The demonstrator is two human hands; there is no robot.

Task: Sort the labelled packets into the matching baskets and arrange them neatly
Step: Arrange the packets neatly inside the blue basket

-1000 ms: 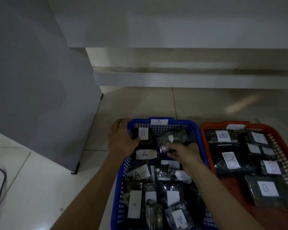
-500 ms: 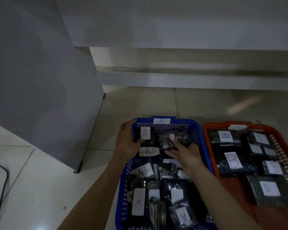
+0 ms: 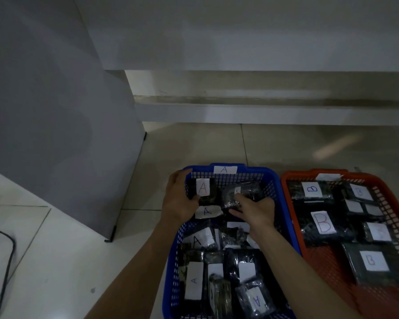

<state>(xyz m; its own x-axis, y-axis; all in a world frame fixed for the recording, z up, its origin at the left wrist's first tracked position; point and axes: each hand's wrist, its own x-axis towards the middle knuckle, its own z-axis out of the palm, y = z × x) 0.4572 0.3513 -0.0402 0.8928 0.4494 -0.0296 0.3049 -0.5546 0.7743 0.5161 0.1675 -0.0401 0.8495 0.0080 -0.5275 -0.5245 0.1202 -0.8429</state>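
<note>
A blue basket (image 3: 275, 180) tagged A holds several dark packets with white A labels. My left hand (image 3: 179, 201) reaches over its far left corner and grips an upright dark packet with a large A label (image 3: 203, 187). My right hand (image 3: 255, 209) is inside the basket, fingers pinching a crinkled dark packet (image 3: 242, 194) near the far wall. To the right, an orange basket (image 3: 290, 178) holds several dark packets with B labels (image 3: 323, 223).
The baskets sit side by side on a tiled floor (image 3: 67, 261). A grey cabinet (image 3: 55, 134) stands at the left, a low ledge (image 3: 263, 107) runs behind. A black cable (image 3: 8, 256) lies at the far left.
The view has shifted a little, so the baskets appear further right. My right hand has moved up onto the crinkled packet near the far wall. My left hand keeps its hold.
</note>
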